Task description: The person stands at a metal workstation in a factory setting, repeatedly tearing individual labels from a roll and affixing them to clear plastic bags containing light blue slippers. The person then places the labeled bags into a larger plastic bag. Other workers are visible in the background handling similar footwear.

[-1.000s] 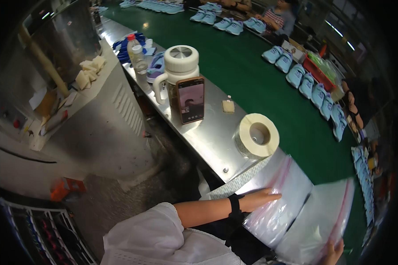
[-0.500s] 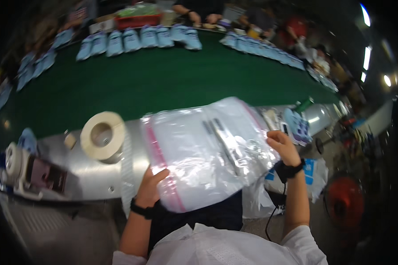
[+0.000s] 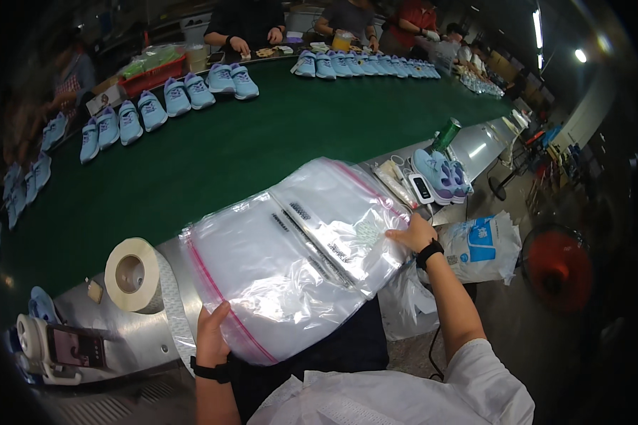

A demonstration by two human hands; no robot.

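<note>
A flat stack of clear plastic bags (image 3: 252,248) with pink strips along two opposite ends spans the space between my hands, over the near edge of the metal ledge and my lap. My left hand (image 3: 211,338) grips its lower left edge, thumb on top and the other fingers hidden beneath. At the right end, my right hand (image 3: 415,234) pinches the edge, its thumb also lying on the plastic. Dark printed patches show along the middle seam. Left of the bags stands a large roll of off-white tape (image 3: 143,283), its loose strip hanging toward my left wrist.
Beyond the ledge (image 3: 138,346) runs a green belt (image 3: 262,131), lined with light-blue shoes (image 3: 177,98). A phone (image 3: 76,347) leans at left. Right of the bags are a white device (image 3: 421,188), blue-purple shoes (image 3: 441,173), a green can (image 3: 446,134) and a white plastic sack (image 3: 478,248). Co-workers sit opposite.
The view has swung and tilted, so the belt and shoes appear shifted left. Both hands keep hold of the bags, which now lie more slanted and spread flatter.
</note>
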